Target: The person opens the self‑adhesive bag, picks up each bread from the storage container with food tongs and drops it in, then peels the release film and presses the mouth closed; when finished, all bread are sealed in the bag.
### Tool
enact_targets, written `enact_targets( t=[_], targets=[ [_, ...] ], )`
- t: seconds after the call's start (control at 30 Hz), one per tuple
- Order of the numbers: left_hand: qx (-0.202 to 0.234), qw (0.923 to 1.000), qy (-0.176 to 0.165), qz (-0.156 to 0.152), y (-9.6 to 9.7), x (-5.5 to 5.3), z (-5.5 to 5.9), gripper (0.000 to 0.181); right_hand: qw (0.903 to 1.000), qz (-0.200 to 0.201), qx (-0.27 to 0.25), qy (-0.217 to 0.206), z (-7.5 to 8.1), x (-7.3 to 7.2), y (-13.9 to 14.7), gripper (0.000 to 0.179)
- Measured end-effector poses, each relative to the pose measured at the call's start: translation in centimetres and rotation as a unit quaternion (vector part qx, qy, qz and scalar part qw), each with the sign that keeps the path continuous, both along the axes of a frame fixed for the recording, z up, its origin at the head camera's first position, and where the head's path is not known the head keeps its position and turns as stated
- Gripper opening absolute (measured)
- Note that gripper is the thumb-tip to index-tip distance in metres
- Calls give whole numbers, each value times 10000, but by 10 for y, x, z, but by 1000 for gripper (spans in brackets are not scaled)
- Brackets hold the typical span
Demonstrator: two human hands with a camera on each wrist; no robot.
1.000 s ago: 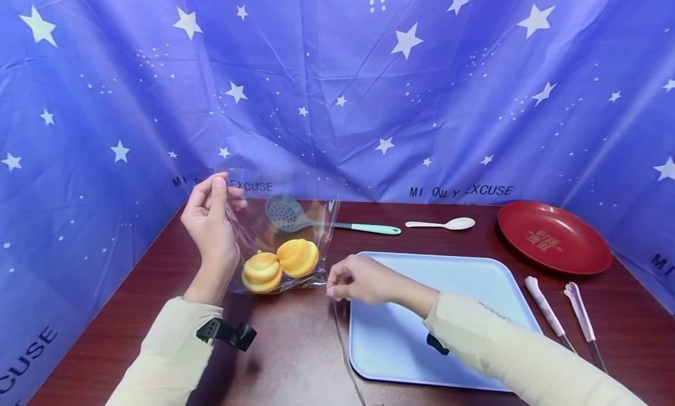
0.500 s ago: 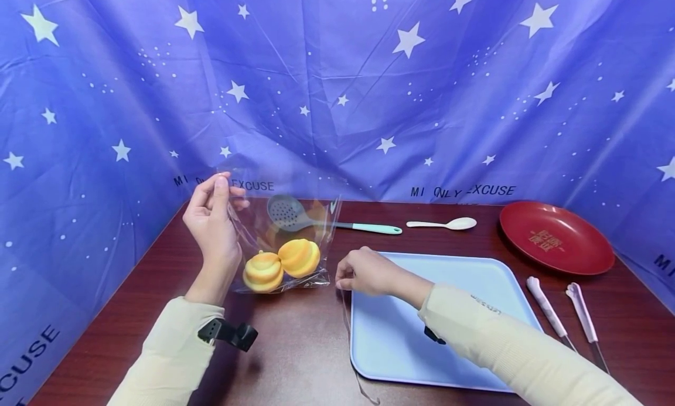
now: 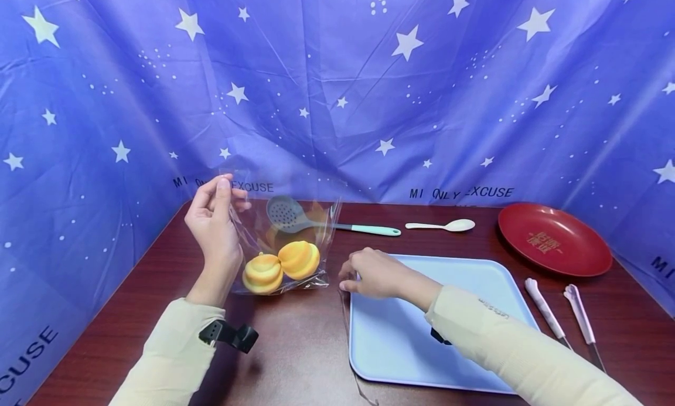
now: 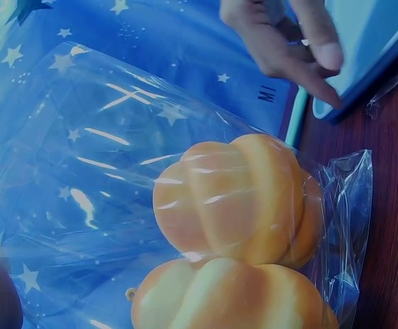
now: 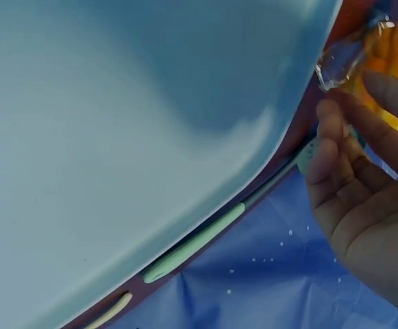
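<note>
My left hand (image 3: 213, 218) is raised at the left and pinches the top edge of a clear plastic bag (image 3: 321, 233). Inside the bag's bottom sit two yellow pumpkin-shaped buns (image 3: 299, 259), side by side, also large in the left wrist view behind the shiny film. My right hand (image 3: 371, 274) hovers over the left edge of a pale blue tray (image 3: 432, 347), fingers loosely bent. In the right wrist view its thumb and fingertips (image 5: 329, 110) are apart near the clear plastic. A thin clear plastic strip (image 3: 358, 379) trails along the tray's left edge, below that hand.
Behind the bag lies a slotted spoon (image 3: 377, 230) with a mint handle. A white spoon (image 3: 459, 225) lies to its right. A red oval plate (image 3: 575, 248) is at the back right, with two pale-handled utensils (image 3: 545, 309) before it. A starry blue curtain (image 3: 337, 72) hangs behind the table.
My right hand has drawn rightward from the bag's lower corner to the tray's edge. The thin strip has shifted right too. My left hand and the bag have barely moved.
</note>
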State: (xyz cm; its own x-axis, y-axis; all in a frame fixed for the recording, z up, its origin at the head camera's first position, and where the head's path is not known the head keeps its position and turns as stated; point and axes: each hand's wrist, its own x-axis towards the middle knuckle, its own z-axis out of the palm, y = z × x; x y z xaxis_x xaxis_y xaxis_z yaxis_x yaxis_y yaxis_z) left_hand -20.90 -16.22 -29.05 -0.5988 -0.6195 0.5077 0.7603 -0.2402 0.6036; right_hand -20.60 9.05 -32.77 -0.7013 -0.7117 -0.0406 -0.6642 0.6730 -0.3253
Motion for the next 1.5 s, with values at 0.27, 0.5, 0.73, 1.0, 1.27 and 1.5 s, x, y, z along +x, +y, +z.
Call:
enact_targets(
  t=[0.27, 0.5, 0.73, 1.0, 1.27, 1.5],
  targets=[
    [-126, 9998, -35, -120, -4, 2, -1, 11, 9821, -158, -1841, 363, 16, -9, 9, 12],
    [-213, 9992, 9, -345, -7, 4, -1, 12, 9112, -1305, -3885, 416, 39, -15, 3, 16],
    [-281, 9983, -8, -519, -12, 5, -2, 13, 8850, -1595, -4374, 40, 43, -22, -8, 25],
    [-775, 9944, -108, -713, -22, 9, -7, 14, 8698, -1629, -4649, -281, 41, -23, -15, 18],
    [-1802, 9804, -585, -543, -35, 15, -14, 12, 8543, -1545, -4927, -597, 42, -22, -17, 19],
    [-1997, 9779, -541, -312, -39, 18, -10, 14, 8480, -1390, -5071, -666, 46, -18, -17, 18]
  ],
)
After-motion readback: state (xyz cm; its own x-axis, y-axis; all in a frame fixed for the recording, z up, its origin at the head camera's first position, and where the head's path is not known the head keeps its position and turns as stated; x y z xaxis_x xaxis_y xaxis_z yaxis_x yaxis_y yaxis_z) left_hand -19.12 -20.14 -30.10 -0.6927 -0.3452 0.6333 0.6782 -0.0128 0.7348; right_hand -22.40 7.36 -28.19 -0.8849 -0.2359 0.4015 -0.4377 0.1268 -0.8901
